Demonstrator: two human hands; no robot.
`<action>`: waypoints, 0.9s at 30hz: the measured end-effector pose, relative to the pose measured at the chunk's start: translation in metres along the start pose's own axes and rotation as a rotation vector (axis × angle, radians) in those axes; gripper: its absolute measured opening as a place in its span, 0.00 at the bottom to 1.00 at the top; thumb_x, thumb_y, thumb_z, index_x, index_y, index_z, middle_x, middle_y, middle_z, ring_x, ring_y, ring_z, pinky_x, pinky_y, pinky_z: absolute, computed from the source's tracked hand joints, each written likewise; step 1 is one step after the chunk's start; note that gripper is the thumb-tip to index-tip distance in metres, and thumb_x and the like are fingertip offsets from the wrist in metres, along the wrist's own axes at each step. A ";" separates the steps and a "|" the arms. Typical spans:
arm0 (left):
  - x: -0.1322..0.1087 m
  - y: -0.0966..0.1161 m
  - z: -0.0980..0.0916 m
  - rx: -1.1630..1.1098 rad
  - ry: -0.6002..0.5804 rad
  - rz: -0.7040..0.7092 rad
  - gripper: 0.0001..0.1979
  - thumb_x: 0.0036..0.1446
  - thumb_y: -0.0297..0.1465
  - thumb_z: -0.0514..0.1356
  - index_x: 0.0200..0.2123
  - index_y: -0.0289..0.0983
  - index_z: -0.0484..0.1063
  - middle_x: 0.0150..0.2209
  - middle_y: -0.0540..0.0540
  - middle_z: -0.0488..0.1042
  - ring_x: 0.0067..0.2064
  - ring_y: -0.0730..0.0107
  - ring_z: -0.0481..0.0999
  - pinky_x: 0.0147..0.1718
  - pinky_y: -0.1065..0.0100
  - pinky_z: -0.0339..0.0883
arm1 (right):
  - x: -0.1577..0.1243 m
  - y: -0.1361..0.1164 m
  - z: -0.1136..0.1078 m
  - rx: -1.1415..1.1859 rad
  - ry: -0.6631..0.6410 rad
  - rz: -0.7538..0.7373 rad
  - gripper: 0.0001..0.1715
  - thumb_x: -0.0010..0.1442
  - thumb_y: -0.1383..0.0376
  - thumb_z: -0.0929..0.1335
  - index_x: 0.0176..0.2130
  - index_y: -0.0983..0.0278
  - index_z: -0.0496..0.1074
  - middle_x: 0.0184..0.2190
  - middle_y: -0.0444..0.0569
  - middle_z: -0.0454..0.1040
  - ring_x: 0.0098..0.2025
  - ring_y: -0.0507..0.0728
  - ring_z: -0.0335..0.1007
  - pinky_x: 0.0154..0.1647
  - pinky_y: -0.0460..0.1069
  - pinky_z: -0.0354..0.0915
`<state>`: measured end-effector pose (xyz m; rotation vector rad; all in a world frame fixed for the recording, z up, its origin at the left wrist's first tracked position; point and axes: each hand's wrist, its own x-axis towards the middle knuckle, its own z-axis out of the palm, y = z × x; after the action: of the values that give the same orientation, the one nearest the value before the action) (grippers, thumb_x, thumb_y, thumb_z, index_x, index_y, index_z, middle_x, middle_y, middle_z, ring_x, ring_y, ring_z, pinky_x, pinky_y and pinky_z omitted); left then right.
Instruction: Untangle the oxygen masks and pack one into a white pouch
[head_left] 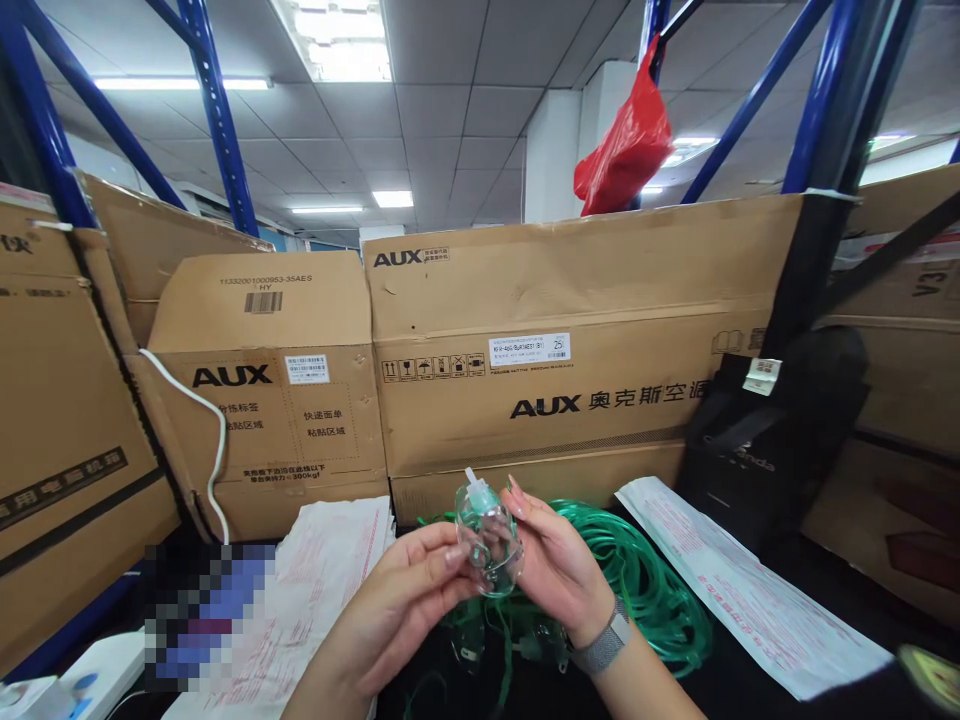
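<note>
Clear plastic mask (489,540) sits pinched between both hands, left hand (405,600) and right hand (559,570), above coiled green tubing (652,580); white paper pouches (742,600) lie unfilled alongside.

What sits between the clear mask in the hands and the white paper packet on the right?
In the head view, coiled green tubing lies between the clear mask and the white paper packet.

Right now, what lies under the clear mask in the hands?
Under the clear mask lies coiled green tubing on a dark table. Both hands cover the tubing's middle part.
</note>
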<state>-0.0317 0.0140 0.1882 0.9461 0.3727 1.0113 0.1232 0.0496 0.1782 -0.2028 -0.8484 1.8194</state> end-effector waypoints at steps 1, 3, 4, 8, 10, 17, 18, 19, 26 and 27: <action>0.000 0.000 0.000 0.013 0.018 0.012 0.05 0.52 0.24 0.61 0.34 0.31 0.75 0.33 0.43 0.76 0.36 0.71 0.73 0.40 0.70 0.65 | 0.000 0.001 0.000 -0.004 -0.001 0.001 0.09 0.48 0.66 0.72 0.24 0.65 0.68 0.21 0.39 0.64 0.24 0.47 0.61 0.31 0.43 0.60; -0.001 0.001 0.000 0.004 0.052 0.035 0.05 0.49 0.23 0.63 0.32 0.33 0.75 0.31 0.46 0.75 0.34 0.73 0.72 0.39 0.72 0.65 | 0.000 0.003 0.001 -0.085 0.016 -0.011 0.11 0.49 0.63 0.72 0.22 0.65 0.67 0.21 0.40 0.64 0.25 0.48 0.61 0.30 0.44 0.61; -0.001 0.001 0.000 -0.007 0.065 0.048 0.04 0.48 0.24 0.64 0.31 0.33 0.75 0.29 0.47 0.75 0.33 0.73 0.72 0.38 0.73 0.65 | 0.001 0.005 0.001 -0.173 0.042 -0.038 0.13 0.50 0.61 0.71 0.22 0.65 0.67 0.21 0.41 0.65 0.25 0.49 0.61 0.30 0.45 0.61; -0.002 0.006 -0.003 0.006 0.147 0.083 0.04 0.45 0.25 0.66 0.27 0.34 0.75 0.25 0.49 0.73 0.29 0.75 0.71 0.33 0.74 0.65 | 0.009 0.009 -0.006 -0.511 0.197 -0.205 0.17 0.52 0.54 0.68 0.25 0.66 0.69 0.19 0.41 0.63 0.22 0.48 0.57 0.23 0.44 0.57; -0.003 0.007 -0.006 0.034 0.217 0.107 0.04 0.45 0.26 0.66 0.28 0.34 0.75 0.25 0.49 0.73 0.28 0.77 0.70 0.32 0.74 0.66 | 0.012 0.008 -0.011 -0.554 0.244 -0.254 0.18 0.53 0.53 0.67 0.26 0.66 0.70 0.14 0.36 0.56 0.16 0.46 0.48 0.17 0.42 0.50; 0.003 0.007 -0.012 0.181 0.375 0.239 0.08 0.46 0.28 0.66 0.33 0.34 0.77 0.32 0.47 0.76 0.33 0.75 0.72 0.36 0.75 0.66 | -0.003 -0.010 0.002 -0.757 0.214 -0.330 0.15 0.54 0.56 0.67 0.36 0.65 0.73 0.17 0.39 0.62 0.19 0.47 0.53 0.19 0.43 0.52; 0.004 0.007 -0.012 0.194 0.377 0.254 0.08 0.46 0.28 0.66 0.33 0.34 0.77 0.32 0.47 0.77 0.33 0.75 0.72 0.36 0.74 0.66 | -0.007 -0.012 0.007 -0.799 0.178 -0.330 0.14 0.55 0.58 0.67 0.37 0.65 0.73 0.19 0.41 0.65 0.20 0.47 0.56 0.21 0.43 0.55; 0.004 0.007 -0.011 0.206 0.373 0.263 0.08 0.46 0.28 0.66 0.33 0.34 0.77 0.32 0.47 0.77 0.34 0.74 0.72 0.36 0.74 0.66 | -0.010 -0.013 0.011 -0.830 0.141 -0.325 0.14 0.56 0.59 0.66 0.38 0.65 0.72 0.21 0.42 0.68 0.21 0.48 0.60 0.23 0.44 0.58; 0.000 0.005 -0.006 0.280 0.296 0.260 0.08 0.47 0.27 0.65 0.34 0.36 0.77 0.32 0.46 0.78 0.37 0.70 0.72 0.39 0.72 0.64 | -0.024 -0.007 0.024 -0.886 0.058 -0.261 0.07 0.57 0.63 0.66 0.35 0.64 0.68 0.29 0.47 0.76 0.31 0.53 0.72 0.36 0.49 0.67; 0.000 0.005 -0.006 0.299 0.302 0.266 0.08 0.47 0.27 0.65 0.34 0.36 0.77 0.32 0.46 0.77 0.37 0.69 0.72 0.39 0.71 0.64 | -0.025 -0.006 0.024 -0.923 0.054 -0.273 0.06 0.57 0.63 0.66 0.35 0.64 0.68 0.29 0.47 0.76 0.31 0.53 0.72 0.36 0.49 0.67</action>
<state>-0.0383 0.0176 0.1892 1.1332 0.6775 1.3741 0.1262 0.0179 0.1935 -0.6758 -1.5457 1.0590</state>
